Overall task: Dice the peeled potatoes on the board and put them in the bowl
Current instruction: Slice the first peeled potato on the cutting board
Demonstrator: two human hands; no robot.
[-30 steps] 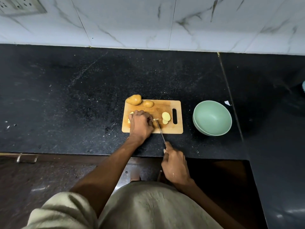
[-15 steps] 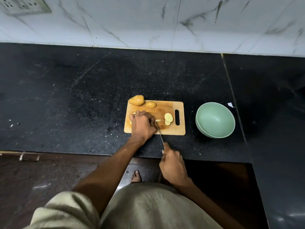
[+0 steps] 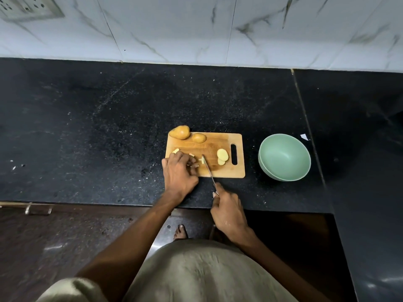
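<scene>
A wooden cutting board (image 3: 218, 147) lies on the black counter. Two whole potatoes (image 3: 179, 132) sit at its far left corner, the smaller one (image 3: 198, 137) beside the larger. A few pale round slices (image 3: 222, 155) lie near the board's handle slot. My left hand (image 3: 180, 172) curls over small cut potato pieces (image 3: 194, 163) at the board's near left. My right hand (image 3: 227, 211) grips a knife (image 3: 208, 171) whose blade tip rests by a pale piece next to my left fingers. A green bowl (image 3: 283, 158), with nothing in it, stands right of the board.
A white marble-tiled wall (image 3: 196, 29) runs behind the black counter (image 3: 87, 138), with a switch plate (image 3: 28, 7) at top left. A counter seam (image 3: 305, 127) runs right of the bowl, a small white scrap (image 3: 304, 137) beside it. Below the counter edge are my feet on the floor.
My left hand has slid toward the board's near edge, uncovering small cut pieces. The knife blade sits at nearly the same spot on the board. The camera has tilted slightly.
</scene>
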